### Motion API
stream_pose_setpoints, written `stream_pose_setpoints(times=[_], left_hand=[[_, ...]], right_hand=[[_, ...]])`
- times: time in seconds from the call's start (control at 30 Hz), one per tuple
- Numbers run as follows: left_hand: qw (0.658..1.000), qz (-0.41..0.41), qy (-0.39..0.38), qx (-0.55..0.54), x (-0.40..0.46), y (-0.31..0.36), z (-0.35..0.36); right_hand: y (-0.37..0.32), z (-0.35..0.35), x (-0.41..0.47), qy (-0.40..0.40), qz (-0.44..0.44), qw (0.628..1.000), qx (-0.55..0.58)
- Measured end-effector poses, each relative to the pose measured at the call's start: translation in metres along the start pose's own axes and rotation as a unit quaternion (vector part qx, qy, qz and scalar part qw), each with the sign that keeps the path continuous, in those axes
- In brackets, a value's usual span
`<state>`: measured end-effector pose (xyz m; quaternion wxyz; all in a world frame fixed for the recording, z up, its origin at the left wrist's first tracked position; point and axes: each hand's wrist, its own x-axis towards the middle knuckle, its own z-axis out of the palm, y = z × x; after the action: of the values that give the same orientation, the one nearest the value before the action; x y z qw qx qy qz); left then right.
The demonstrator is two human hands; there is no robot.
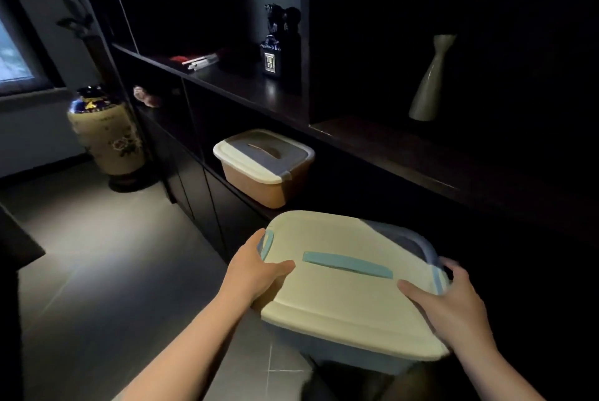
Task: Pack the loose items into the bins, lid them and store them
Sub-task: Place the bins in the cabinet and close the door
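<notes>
Between both hands, the blue bin [353, 297] is carried lidded: left hand [256, 267] and right hand [450, 300] grip its opposite ends, fingers wrapped over the clips, likely to steady it. Beyond the fingers, a brown bin [264, 167] sits lidded on the shelf [421, 154].

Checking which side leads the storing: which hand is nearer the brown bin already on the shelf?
Left. The left hand is below the brown bin; the right hand is farther right.
</notes>
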<state>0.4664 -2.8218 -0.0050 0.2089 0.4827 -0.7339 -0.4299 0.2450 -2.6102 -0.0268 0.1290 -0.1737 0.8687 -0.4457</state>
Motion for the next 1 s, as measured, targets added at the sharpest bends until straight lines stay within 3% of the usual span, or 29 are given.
stream_pose_setpoints(times=[0.3, 0.4, 0.47, 0.5, 0.57, 0.63, 0.7, 1.0], left_hand=[[0.991, 0.062, -0.115, 0.011, 0.161, -0.005, 0.025], [0.985, 0.078, -0.151, 0.017, 0.201, -0.002, 0.029], [0.975, 0.144, -0.136, 0.102, 0.216, -0.003, 0.028], [0.962, 0.208, -0.107, 0.139, 0.218, -0.006, 0.027], [0.917, 0.362, -0.088, 0.138, 0.211, -0.016, 0.026], [0.857, 0.48, -0.116, 0.15, 0.195, -0.03, 0.025], [0.821, 0.523, -0.128, 0.191, 0.19, -0.04, 0.026], [0.799, 0.551, -0.113, 0.214, 0.222, -0.02, 0.039]], right_hand=[[-0.028, 0.08, 0.042, 0.106, 0.059, 0.992, -0.046], [-0.052, 0.099, 0.051, 0.136, 0.125, 0.982, -0.032], [-0.062, 0.11, 0.05, 0.173, 0.139, 0.956, -0.194], [-0.065, 0.118, 0.045, 0.215, 0.108, 0.928, -0.284], [-0.072, 0.145, 0.031, 0.264, -0.017, 0.906, -0.33], [-0.078, 0.173, 0.019, 0.213, -0.105, 0.911, -0.338], [-0.078, 0.186, 0.015, 0.162, -0.121, 0.906, -0.372], [-0.096, 0.187, 0.041, 0.141, -0.107, 0.896, -0.407]])
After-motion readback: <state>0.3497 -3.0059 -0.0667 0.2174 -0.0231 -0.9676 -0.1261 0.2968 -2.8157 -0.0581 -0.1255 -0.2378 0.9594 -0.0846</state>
